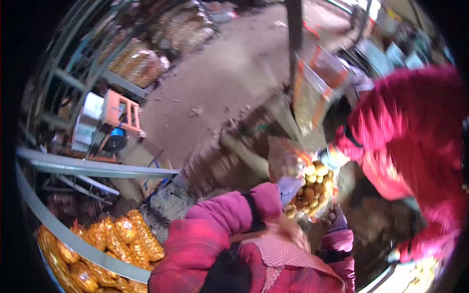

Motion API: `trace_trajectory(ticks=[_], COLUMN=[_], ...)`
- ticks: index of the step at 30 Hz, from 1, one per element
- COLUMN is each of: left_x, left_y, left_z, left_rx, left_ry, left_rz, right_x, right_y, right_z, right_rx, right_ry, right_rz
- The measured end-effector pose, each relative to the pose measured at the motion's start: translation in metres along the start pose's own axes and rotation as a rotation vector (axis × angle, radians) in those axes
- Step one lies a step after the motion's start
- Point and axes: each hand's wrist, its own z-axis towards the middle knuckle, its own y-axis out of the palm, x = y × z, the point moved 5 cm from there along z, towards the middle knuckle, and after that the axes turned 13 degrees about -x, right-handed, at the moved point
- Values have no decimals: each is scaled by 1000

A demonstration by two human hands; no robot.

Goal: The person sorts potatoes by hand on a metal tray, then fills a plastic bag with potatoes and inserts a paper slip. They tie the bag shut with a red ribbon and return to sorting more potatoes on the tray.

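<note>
A clear plastic bag (pixel 281 158) with red-orange strips stands open in front of me, with several round yellow-brown potatoes (pixel 309 194) in it. My left hand (pixel 290 189), in a purple-grey glove, is closed at the bag's near left rim; its fingertips are partly hidden. At the near right rim, my gloved right hand (pixel 337 219) pinches the bag's edge. Across from me, a co-worker's light-gloved hand (pixel 334 158) reaches to the bag's far side, touching or just above the potatoes. The co-worker's other hand (pixel 394 256) is lower right, by a bright container's edge.
Filled orange bags (pixel 105 239) lie at lower left behind a grey metal rail (pixel 97 168). An orange stool (pixel 122 111) stands on the left. More filled sacks (pixel 134 63) lie at upper left. A dark post (pixel 294 39) rises beside another clear bag (pixel 312 93). The co-worker's red jacket (pixel 415 127) fills the right.
</note>
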Motion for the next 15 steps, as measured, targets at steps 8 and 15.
trace_trajectory(ticks=[8,15], left_x=[140,227], left_y=[-99,-124], left_z=[2,-73], left_rx=[-304,-107], left_ry=[-60,-109], left_rz=[-765,-415], right_x=[-5,-17], right_y=[129,201], right_z=[124,163], right_rx=[-449,-466], right_ry=[78,213], right_rz=[96,43])
